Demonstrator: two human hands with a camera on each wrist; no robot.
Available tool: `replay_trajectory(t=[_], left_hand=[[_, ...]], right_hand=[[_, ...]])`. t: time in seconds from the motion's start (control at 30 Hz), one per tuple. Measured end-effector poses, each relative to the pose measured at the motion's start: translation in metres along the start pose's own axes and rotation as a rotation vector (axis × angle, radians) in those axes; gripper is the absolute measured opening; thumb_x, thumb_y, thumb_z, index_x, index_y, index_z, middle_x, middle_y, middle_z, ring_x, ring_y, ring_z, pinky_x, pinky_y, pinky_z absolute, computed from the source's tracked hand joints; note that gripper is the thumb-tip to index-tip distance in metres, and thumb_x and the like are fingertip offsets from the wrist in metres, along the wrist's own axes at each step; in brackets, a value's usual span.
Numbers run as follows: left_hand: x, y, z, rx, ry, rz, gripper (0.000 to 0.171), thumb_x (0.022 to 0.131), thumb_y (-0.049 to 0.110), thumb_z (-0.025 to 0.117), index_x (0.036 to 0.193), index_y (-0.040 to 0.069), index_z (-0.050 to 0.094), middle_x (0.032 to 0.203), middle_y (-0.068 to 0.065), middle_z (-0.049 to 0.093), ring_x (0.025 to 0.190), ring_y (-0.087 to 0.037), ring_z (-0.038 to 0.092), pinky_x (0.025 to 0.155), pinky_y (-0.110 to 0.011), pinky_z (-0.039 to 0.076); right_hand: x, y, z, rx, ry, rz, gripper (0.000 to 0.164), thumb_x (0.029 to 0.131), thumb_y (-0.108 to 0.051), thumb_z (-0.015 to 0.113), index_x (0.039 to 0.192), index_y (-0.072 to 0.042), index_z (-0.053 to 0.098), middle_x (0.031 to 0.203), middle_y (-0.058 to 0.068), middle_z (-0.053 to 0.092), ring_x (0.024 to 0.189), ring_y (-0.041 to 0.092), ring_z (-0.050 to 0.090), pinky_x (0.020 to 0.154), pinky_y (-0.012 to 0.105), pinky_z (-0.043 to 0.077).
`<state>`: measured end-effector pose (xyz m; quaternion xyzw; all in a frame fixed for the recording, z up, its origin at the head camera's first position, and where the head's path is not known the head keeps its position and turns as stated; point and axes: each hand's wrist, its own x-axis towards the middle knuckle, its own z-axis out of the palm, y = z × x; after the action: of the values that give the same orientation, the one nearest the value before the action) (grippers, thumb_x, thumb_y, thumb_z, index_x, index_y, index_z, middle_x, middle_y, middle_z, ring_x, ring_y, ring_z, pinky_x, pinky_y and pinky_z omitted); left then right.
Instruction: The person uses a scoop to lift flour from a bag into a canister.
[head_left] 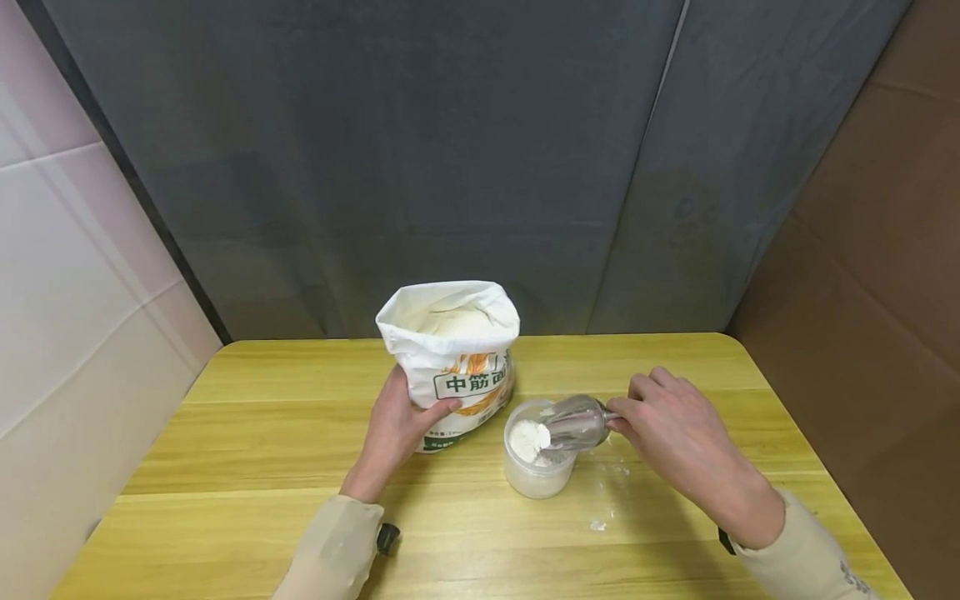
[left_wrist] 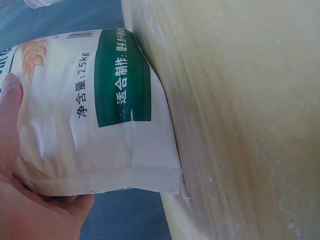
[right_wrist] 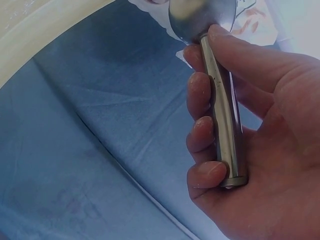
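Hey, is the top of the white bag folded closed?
No, the head view shows the white bag gaping open at its top, with pale powder visible inside.

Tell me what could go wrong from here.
White powder could spill past the rim of the tub as the right hand works the scoop over it; white specks already lie on the table beside it.
The open-topped bag might slump or tip if the left hand loosens its grip.
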<state>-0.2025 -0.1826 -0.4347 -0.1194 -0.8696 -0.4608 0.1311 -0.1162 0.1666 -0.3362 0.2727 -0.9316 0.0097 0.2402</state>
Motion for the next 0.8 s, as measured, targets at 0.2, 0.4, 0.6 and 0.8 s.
replay_trajectory(t=[0.2, 0.4, 0.6, 0.8], left_hand=[[0.0, 0.0, 0.0, -0.006, 0.003, 0.002, 0.082, 0.077, 0.023, 0.094, 0.142, 0.009, 0.046, 0.133, -0.012, 0.06, 0.121, -0.031, 0.059, 0.104, -0.053, 0.047], [0.0, 0.0, -0.001, 0.0, 0.006, -0.009, 0.081, 0.077, 0.024, 0.094, 0.141, 0.009, 0.047, 0.131, -0.013, 0.061, 0.12, -0.032, 0.06, 0.104, -0.054, 0.047], [0.0, 0.001, -0.001, 0.002, -0.004, -0.023, 0.082, 0.077, 0.025, 0.094, 0.143, 0.01, 0.046, 0.133, -0.012, 0.061, 0.123, -0.032, 0.059, 0.107, -0.054, 0.046], [-0.001, 0.003, -0.001, 0.003, -0.006, -0.021, 0.084, 0.078, 0.024, 0.093, 0.145, 0.01, 0.045, 0.136, -0.012, 0.06, 0.125, -0.033, 0.059, 0.108, -0.055, 0.045]], right_hand=[[-0.003, 0.002, 0.003, -0.003, 0.042, -0.004, 0.021, 0.074, -0.017, 0.094, 0.088, -0.015, 0.08, 0.075, -0.003, 0.053, 0.07, 0.019, 0.044, 0.057, 0.033, 0.042], [-0.005, 0.007, 0.005, 0.017, 0.059, -0.013, 0.022, 0.074, -0.016, 0.094, 0.09, -0.015, 0.08, 0.076, -0.003, 0.054, 0.07, 0.019, 0.046, 0.059, 0.033, 0.043], [-0.01, 0.014, 0.007, 0.095, 0.082, -0.01, 0.019, 0.077, -0.018, 0.092, 0.091, -0.016, 0.079, 0.075, -0.005, 0.055, 0.069, 0.016, 0.044, 0.058, 0.029, 0.042], [-0.015, 0.021, 0.007, 0.183, 0.031, 0.081, 0.016, 0.084, -0.02, 0.086, 0.098, -0.014, 0.081, 0.083, -0.007, 0.062, 0.077, 0.017, 0.051, 0.065, 0.033, 0.048]])
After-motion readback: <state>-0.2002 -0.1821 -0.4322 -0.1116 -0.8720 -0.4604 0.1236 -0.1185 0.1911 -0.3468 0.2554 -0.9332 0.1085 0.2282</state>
